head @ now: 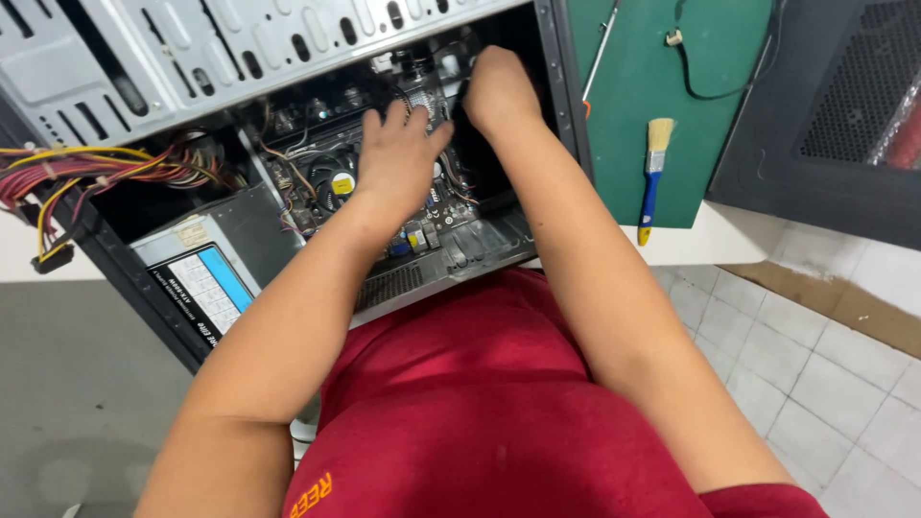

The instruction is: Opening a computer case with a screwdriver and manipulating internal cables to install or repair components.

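An open computer case (240, 43) lies on a white table in the head view. Inside it sits a dark motherboard (326, 177) with a round cooler fan. My left hand (398, 158) rests flat on the board beside the fan, fingers spread. My right hand (497, 88) reaches deeper into the case at its far right corner; its fingers curl down out of sight, so what they touch is hidden. A grey power supply (206, 259) with a blue and white label fills the near left of the case.
Red, yellow and black cables (86, 173) spill from the case's left side. A green mat (672, 86) to the right carries a blue-handled brush (652, 177), a screwdriver (600, 53) and a black cable. A dark case panel (825, 125) lies beyond it, above tiled floor.
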